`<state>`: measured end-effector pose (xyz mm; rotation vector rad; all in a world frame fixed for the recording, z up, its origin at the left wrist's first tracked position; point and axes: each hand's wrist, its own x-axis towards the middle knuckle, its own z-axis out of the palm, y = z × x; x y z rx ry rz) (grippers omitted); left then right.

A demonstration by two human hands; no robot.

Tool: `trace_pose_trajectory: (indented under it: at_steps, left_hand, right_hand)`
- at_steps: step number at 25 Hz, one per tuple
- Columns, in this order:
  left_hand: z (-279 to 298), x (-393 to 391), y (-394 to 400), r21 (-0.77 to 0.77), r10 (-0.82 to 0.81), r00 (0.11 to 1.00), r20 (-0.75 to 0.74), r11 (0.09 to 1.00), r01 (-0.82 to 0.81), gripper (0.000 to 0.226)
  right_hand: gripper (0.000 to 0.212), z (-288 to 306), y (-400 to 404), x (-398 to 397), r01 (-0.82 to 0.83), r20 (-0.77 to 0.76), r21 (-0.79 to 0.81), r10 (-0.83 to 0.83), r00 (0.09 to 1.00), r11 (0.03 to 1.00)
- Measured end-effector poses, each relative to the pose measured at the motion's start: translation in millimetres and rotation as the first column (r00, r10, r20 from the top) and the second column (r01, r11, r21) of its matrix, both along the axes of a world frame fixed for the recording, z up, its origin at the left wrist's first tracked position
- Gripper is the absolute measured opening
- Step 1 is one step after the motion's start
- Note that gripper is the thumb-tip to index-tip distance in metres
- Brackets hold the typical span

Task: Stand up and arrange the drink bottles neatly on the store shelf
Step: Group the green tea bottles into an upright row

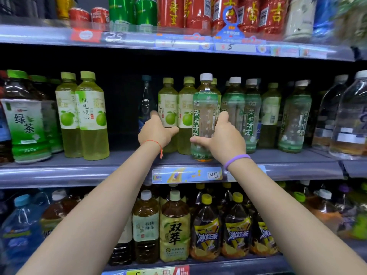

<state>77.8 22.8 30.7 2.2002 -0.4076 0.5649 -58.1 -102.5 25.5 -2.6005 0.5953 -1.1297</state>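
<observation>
Grasping a clear plastic jasmine tea bottle with a white cap and pale green label, the right hand wraps its lower half, thumb across the front and fingers round the far side. The bottle stands upright at the front edge of the grey middle shelf, slightly ahead of the row behind it. The left hand has its grip closed on a yellow-green pomelo drink bottle with a light green cap, thumb pointing right across its front, fingers reaching round its left side. A second pomelo bottle of the same kind stands between the two held bottles, touching both. A thin orange string circles the left wrist; a purple band circles the right.

Just left of the left hand a slim clear bottle with a dark cap stands further back, beside a dark gap in the row. More jasmine tea bottles crowd close to the right of the held one. Far left stand two more pomelo drinks and a large green tea bottle. A blue price tag sits on the shelf lip below the hands. Red cans line the shelf above; dark tea bottles with yellow caps fill the shelf below.
</observation>
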Motion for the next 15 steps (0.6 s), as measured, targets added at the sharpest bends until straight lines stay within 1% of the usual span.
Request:
trace_pose_trajectory:
  at_steps: [5,8,9,10,11,12,13,14,15]
  left_hand:
    - [1,-8,17,0.08,0.168,0.985,0.039,0.982,-0.17,0.073]
    - [0,-14,34,0.079,0.282,0.955,0.097,0.954,-0.29,0.075]
    - [-3,-17,37,0.076,0.332,0.932,0.144,0.936,-0.345,0.076]
    - [-7,-18,39,0.087,0.394,0.891,0.227,0.903,-0.421,0.077]
    - [-12,-20,38,0.093,0.443,0.825,0.351,0.86,-0.502,0.08]
    - [-14,-23,34,0.077,0.447,0.755,0.48,0.836,-0.544,0.082]
    - [-16,-26,28,0.042,0.396,0.713,0.579,0.858,-0.511,0.082]
    - [-13,-31,21,0.01,0.316,0.724,0.613,0.913,-0.407,0.076]
    - [-8,-34,11,-0.028,0.21,0.795,0.57,0.971,-0.236,0.065]
  right_hand:
    - [0.074,-4,2,2,-0.001,0.031,0.024,0.0,1.0,1.0]
    - [0.068,-8,5,5,-0.022,0.059,0.012,0.021,0.998,1.0]
    - [0.067,-9,6,6,-0.032,0.067,0.016,0.031,0.997,0.999]
    - [0.066,-8,6,7,-0.04,0.072,0.024,0.038,0.997,0.999]
    - [0.066,-8,6,8,-0.046,0.074,0.029,0.043,0.996,0.999]
    - [0.067,-8,5,8,-0.052,0.073,0.029,0.05,0.996,0.998]
    - [0.067,-9,4,8,-0.063,0.07,0.028,0.061,0.996,0.998]
    - [0.068,-10,2,8,-0.079,0.068,0.027,0.077,0.995,0.996]
    - [0.068,-10,-1,7,-0.102,0.067,0.028,0.1,0.993,0.994]
